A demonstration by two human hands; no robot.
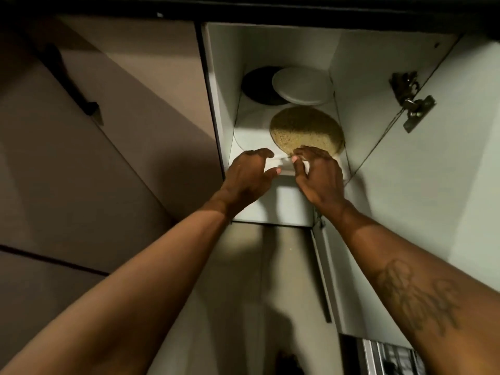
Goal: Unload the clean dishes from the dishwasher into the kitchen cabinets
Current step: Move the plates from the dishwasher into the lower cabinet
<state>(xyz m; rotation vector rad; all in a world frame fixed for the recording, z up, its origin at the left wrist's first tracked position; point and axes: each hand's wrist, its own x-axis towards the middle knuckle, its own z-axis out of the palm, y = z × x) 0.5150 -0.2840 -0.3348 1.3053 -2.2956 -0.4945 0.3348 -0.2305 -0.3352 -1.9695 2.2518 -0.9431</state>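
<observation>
Two hands reach into the cabinet [224,77]. The right hand [316,174] grips the near rim of the speckled plate [305,128] on the shelf [249,115]. The left hand [250,171] is loose beside it, holding nothing.

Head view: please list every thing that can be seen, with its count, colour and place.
speckled plate: one, yellow-green, front right of the shelf
white plate: one, white, at the back, overlapping the black one
black plate: one, black, back left
cabinet: one, white inside, open
open door: one, pale, right
hinge: one, metal, on the open door
closed door: one, beige, left
handle: one, dark, on the closed door
left hand: shelf front, fingers loosely curved
right hand: seems to pinch the speckled plate's rim
</observation>
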